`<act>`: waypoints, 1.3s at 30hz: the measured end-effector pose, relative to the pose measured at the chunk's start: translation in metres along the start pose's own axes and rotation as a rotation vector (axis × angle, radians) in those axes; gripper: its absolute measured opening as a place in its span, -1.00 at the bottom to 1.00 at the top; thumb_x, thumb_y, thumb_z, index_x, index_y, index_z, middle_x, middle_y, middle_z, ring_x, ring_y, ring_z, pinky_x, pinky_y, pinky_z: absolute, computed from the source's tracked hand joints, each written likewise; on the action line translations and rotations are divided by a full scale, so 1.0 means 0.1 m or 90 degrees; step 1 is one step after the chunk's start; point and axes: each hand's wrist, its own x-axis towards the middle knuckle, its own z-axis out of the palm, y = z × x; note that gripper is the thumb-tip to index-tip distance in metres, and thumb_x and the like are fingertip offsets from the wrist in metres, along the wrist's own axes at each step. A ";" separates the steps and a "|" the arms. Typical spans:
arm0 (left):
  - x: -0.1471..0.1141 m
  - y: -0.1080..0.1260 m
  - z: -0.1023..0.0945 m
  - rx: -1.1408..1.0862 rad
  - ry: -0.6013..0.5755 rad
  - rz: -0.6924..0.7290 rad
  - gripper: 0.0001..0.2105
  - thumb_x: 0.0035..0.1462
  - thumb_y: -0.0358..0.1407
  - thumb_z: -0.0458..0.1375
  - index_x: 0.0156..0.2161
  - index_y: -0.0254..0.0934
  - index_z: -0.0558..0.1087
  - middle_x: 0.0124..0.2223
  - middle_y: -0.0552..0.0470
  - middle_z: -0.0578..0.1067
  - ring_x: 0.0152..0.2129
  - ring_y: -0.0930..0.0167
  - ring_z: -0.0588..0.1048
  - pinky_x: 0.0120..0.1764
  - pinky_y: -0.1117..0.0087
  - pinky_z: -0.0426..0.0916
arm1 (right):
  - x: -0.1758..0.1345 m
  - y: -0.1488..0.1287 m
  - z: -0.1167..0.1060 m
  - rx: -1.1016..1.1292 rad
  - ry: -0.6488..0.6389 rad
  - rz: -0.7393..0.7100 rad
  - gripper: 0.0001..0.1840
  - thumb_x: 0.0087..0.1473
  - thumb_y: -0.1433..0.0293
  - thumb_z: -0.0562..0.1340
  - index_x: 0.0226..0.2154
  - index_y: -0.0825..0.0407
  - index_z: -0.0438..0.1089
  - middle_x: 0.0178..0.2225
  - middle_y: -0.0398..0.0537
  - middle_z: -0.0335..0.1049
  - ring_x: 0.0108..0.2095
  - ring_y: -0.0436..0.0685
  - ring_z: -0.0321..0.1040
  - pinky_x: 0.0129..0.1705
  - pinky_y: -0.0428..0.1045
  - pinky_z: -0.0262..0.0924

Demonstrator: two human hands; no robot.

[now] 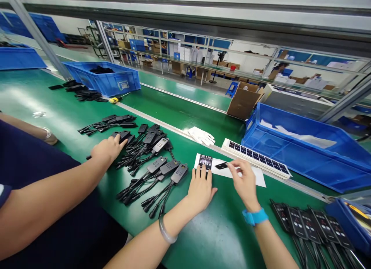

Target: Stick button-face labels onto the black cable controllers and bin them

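My left hand (201, 188), with a bangle at the wrist, lies with its fingers stretched flat on the near edge of a white label sheet (257, 177). Two dark labels (205, 161) show on the sheet just beyond its fingertips. Between thumb and forefinger, my right hand (243, 180) pinches a black label (222, 166) tilted over the sheet; a blue band circles that wrist. Left of my left hand lie black control boxes with cable tails (179, 174). Finished-looking boxes bearing labels (300, 222) are grouped at the lower right.
A co-worker's hand (108, 149) touches more black boxes on the left. White gloves (201, 136) and a stack of label sheets (256, 158) lie behind my hands. Blue bins (298, 149) stand along the bench, beside a metal rail. A shelf hangs overhead.
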 end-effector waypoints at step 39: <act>-0.28 0.39 -0.16 -1.107 -0.535 -0.144 -0.36 -0.08 -0.48 0.25 0.16 -0.26 0.22 -0.26 -0.10 0.55 -0.27 0.27 0.56 -0.16 0.30 0.41 | -0.92 -0.12 -0.64 0.259 0.002 0.312 -0.84 0.03 0.27 0.27 -0.35 0.02 0.41 -0.53 -0.18 0.28 -0.60 -0.07 0.14 -0.59 -0.16 0.12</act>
